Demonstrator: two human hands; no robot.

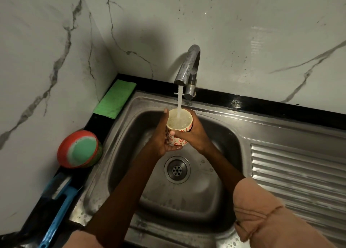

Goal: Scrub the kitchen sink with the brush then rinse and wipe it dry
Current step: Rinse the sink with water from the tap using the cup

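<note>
A white cup with red flower print (177,140) is held upright over the steel sink basin (215,191), under the running tap (188,68). Water streams into it and it is nearly full. My right hand (194,135) grips the cup from the right, thumb across its front. My left hand (162,137) supports it from the left and underneath, fingers straight along its side. The blue-handled brush (60,201) lies on the black counter at the left. A folded green cloth (116,98) lies at the back left corner.
A red tub of green soap paste (78,149) stands on the left counter edge. The drain (177,170) sits in the middle of the basin. A ribbed steel drainboard (299,176) runs to the right. Marble walls close in at left and back.
</note>
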